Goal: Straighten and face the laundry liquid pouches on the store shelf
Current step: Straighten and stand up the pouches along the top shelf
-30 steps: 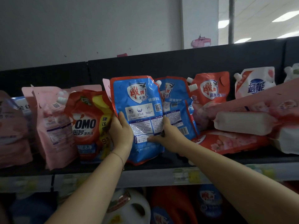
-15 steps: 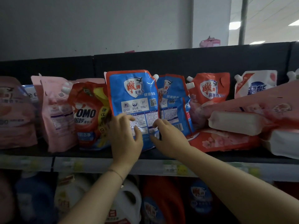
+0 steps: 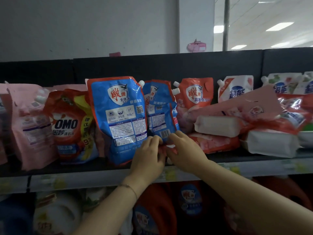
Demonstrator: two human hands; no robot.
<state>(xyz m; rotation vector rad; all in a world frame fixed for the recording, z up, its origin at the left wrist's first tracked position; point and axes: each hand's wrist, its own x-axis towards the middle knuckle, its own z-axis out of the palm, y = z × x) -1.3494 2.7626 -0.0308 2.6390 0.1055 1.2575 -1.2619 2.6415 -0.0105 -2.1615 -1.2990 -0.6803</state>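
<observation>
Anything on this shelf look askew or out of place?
At right, pink pouches lie flat in a pile instead of standing, one slanted across the top. The rear blue pouch, gripped at its base by left hand and right hand, is creased and twisted.

Blue pouch [image 3: 118, 119] edged in red with white text panels, red-and-yellow OMO pouch [image 3: 71, 122], pale pink pouch [image 3: 30, 126], black shelf backboard [image 3: 169, 67]

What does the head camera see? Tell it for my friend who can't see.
The left hand and right hand grip the bottom of the back blue pouch on a shelf. The front blue pouch stands just left, next to an OMO pouch; pink pouches lie toppled on the right.
</observation>
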